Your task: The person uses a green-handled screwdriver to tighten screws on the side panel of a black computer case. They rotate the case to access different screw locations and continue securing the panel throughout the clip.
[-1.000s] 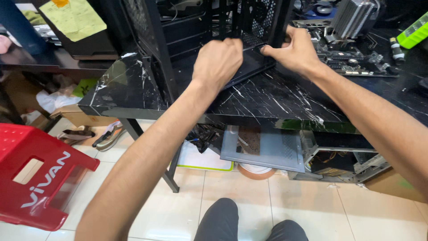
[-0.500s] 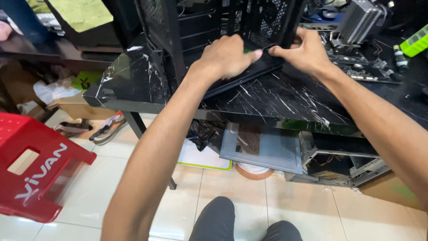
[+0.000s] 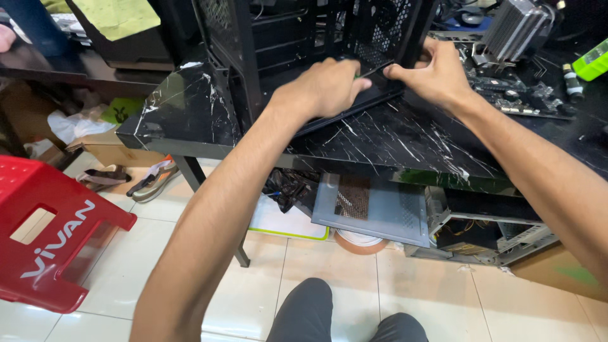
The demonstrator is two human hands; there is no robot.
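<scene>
Black case [image 3: 304, 44] stands open on the marble-patterned worktop [image 3: 392, 136], at its left half; left hand [image 3: 326, 88] curled over the case's lower front edge, fingers closed around a thin green-tipped tool [image 3: 367, 71]; right hand [image 3: 434, 73] grips the same edge just beside it, fingers bent; motherboard [image 3: 519, 95] lies right of the case; red stool [image 3: 44, 234] on the floor, lower left.

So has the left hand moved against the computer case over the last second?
Yes. The left hand has gone further in toward the black computer case, from the marble table edge to the case's lower front edge.
</scene>
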